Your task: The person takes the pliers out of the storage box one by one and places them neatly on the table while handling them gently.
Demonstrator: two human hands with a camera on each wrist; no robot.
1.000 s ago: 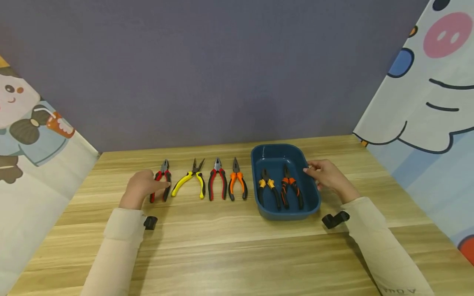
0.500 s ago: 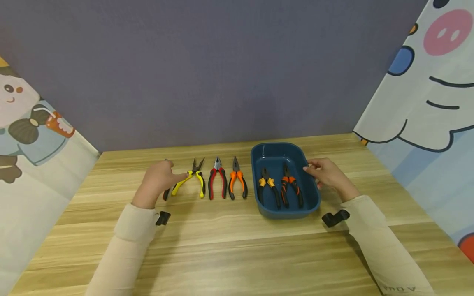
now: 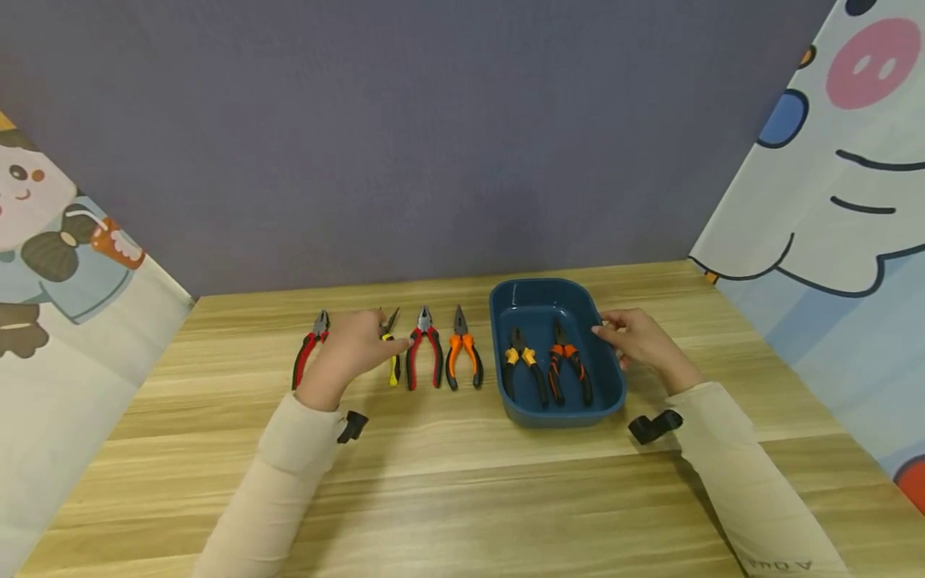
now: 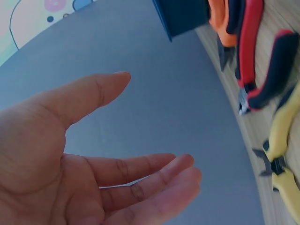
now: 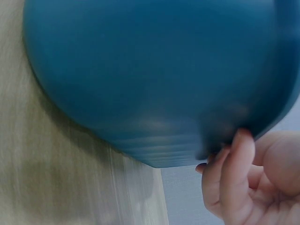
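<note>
Leftmost red-and-black pliers, partly hidden behind left hand; left hand spread, holding nothing, raised over yellow-handled long-nose pliers; red-and-black combination pliers just right of it, long axis front to back, handles toward person, left hand nearer; orange-handled long-nose pliers next; blue tray holding yellow-and-black pliers, orange-and-black pliers; right hand grips tray's right rim; wood-grain table; grey partition behind, cartoon-printed panels either side.
</note>
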